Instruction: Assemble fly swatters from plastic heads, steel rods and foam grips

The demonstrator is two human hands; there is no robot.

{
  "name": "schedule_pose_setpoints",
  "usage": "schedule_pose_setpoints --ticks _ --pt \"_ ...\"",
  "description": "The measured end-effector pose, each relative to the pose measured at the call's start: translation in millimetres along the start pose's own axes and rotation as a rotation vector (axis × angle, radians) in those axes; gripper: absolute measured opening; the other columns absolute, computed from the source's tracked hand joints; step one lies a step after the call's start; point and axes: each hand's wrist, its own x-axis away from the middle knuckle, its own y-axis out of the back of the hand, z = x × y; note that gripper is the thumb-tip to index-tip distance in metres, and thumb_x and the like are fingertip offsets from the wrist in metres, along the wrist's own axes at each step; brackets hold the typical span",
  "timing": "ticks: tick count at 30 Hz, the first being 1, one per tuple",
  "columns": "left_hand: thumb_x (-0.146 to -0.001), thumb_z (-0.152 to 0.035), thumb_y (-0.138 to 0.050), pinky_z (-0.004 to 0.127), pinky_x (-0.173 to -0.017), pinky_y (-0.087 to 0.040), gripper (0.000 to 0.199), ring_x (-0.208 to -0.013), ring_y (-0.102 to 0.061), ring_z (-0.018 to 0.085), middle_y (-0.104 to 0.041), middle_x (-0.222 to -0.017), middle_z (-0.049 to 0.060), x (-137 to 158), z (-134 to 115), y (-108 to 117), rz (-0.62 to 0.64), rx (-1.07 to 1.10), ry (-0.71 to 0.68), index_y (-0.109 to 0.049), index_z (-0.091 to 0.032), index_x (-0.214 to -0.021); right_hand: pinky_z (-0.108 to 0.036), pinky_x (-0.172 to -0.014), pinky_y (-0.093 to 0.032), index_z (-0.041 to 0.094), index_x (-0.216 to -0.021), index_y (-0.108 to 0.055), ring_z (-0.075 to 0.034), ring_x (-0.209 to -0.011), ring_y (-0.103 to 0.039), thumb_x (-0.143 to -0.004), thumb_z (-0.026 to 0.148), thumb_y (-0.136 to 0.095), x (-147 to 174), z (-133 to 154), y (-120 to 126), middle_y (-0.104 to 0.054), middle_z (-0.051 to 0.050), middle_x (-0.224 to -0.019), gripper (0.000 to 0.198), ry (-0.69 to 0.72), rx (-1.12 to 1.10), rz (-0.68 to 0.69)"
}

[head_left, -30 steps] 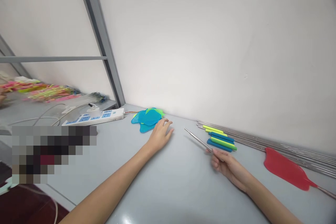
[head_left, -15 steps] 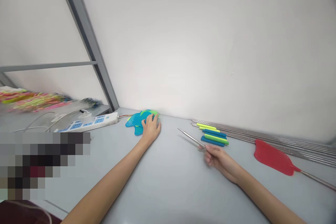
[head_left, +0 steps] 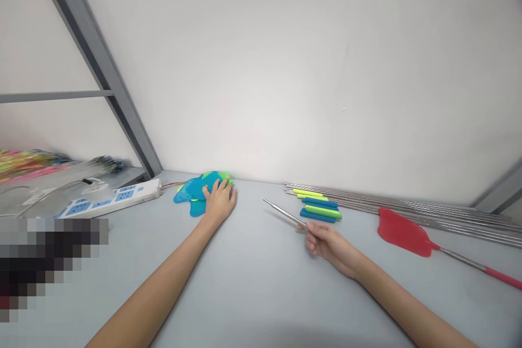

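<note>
My left hand (head_left: 220, 202) rests on a small pile of blue and green fly swatter heads (head_left: 191, 194) by the wall. Its fingers are spread over the heads, and the fingertips are partly hard to make out. In my right hand (head_left: 326, 242) is a thin metal rod (head_left: 283, 212), pinched near its lower end and tilted up to the left above the table. Just behind that hand lie several blue and green grip sleeves (head_left: 321, 210), side by side. A red fly swatter (head_left: 403, 231) lies farther right.
Long metal rods (head_left: 408, 210) lie along the wall at the right. A white power strip (head_left: 118, 198) with cables is on the left, near a grey frame post (head_left: 106, 70). Colourful bundles (head_left: 32, 163) lie behind it. A pixelated patch hides the lower left.
The view has turned right, so everything sits farther left in the picture. My left hand remains on the swatter heads, and my right hand still holds the rod.
</note>
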Motion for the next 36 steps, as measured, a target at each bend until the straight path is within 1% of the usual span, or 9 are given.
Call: schedule_pose_setpoints --ticks 3,10,14,17,21,25,29,32,36 --pt "-0.08 -0.029 -0.025 0.052 -0.088 -0.011 0.036 -0.11 -0.029 0.026 -0.044 -0.12 0.007 0 0 0 0.003 -0.01 0.011 -0.054 -0.019 -0.1 -0.022 -0.048 -0.029 0.014 -0.087 -0.057 -0.008 -0.051 -0.038 -0.069 0.039 -0.052 0 -1 0 -0.036 0.003 -0.056 0.032 -0.002 0.002 -0.007" --pt "-0.08 -0.032 -0.024 0.053 -0.087 -0.012 0.042 -0.113 -0.024 0.03 -0.031 -0.129 0.008 0 -3 6 -0.037 -0.022 0.045 -0.044 -0.016 -0.113 -0.023 -0.049 -0.029 0.014 -0.085 -0.057 -0.008 -0.051 -0.038 -0.071 0.038 -0.051 0 -1 0 -0.036 0.003 -0.056 0.029 -0.004 -0.002 0.002" --pt "-0.08 -0.032 -0.023 0.053 -0.086 -0.013 0.045 -0.114 -0.022 0.03 -0.026 -0.131 0.008 -3 -4 12 -0.087 -0.036 0.083 -0.036 -0.017 -0.12 -0.023 -0.049 -0.029 0.014 -0.083 -0.057 -0.009 -0.051 -0.038 -0.069 0.039 -0.053 0 1 -1 -0.036 0.003 -0.055 0.029 -0.009 0.001 -0.016" --pt "-0.08 -0.032 -0.023 0.052 -0.086 -0.014 0.046 -0.115 -0.021 0.03 -0.023 -0.133 0.007 -3 -5 16 -0.089 -0.045 0.094 -0.031 -0.018 -0.123 -0.023 -0.048 -0.029 0.015 -0.082 -0.057 -0.009 -0.05 -0.037 -0.068 0.04 -0.054 1 1 -1 -0.036 0.003 -0.055 0.029 -0.014 0.001 -0.031" --pt "-0.079 -0.033 -0.024 0.052 -0.084 -0.016 0.047 -0.111 -0.024 0.032 -0.021 -0.134 0.006 -2 -7 20 -0.094 -0.034 0.086 -0.033 -0.016 -0.122 -0.023 -0.048 -0.029 0.015 -0.083 -0.057 -0.009 -0.05 -0.037 -0.068 0.04 -0.054 0 0 -2 -0.036 0.003 -0.054 0.029 -0.012 0.005 -0.036" --pt "-0.08 -0.033 -0.023 0.053 -0.085 -0.013 0.045 -0.109 -0.025 0.033 -0.025 -0.132 0.005 -2 -10 26 -0.1 -0.011 0.044 -0.041 -0.016 -0.117 -0.023 -0.048 -0.03 0.014 -0.084 -0.057 -0.008 -0.05 -0.038 -0.069 0.039 -0.053 0 -1 -1 -0.036 0.003 -0.054 0.03 -0.011 -0.002 -0.032" --pt "-0.08 -0.03 -0.025 0.051 -0.087 -0.009 0.042 -0.111 -0.025 0.031 -0.03 -0.13 0.003 -1 -15 33 -0.117 0.015 -0.017 -0.042 -0.018 -0.116 -0.022 -0.047 -0.029 0.014 -0.085 -0.057 -0.008 -0.049 -0.038 -0.071 0.037 -0.051 -1 -1 0 -0.036 0.003 -0.054 0.028 -0.004 -0.011 -0.011" --pt "-0.078 -0.018 -0.028 0.049 -0.088 -0.01 0.041 -0.112 -0.025 0.029 -0.029 -0.13 0.001 1 -21 38 -0.133 0.055 -0.092 -0.04 -0.021 -0.117 -0.022 -0.047 -0.028 0.014 -0.085 -0.058 -0.008 -0.049 -0.038 -0.072 0.037 -0.051 -1 -2 0 -0.036 0.003 -0.054 0.027 -0.001 -0.016 -0.005" --pt "-0.067 0.002 -0.027 0.044 -0.089 -0.015 0.058 -0.115 -0.024 0.023 -0.029 -0.13 0.0 6 -30 40 -0.102 0.116 -0.258 -0.038 -0.022 -0.118 -0.022 -0.047 -0.028 0.014 -0.086 -0.058 -0.008 -0.05 -0.038 -0.072 0.036 -0.051 0 -1 0 -0.035 0.003 -0.055 0.027 -0.003 -0.045 -0.001"
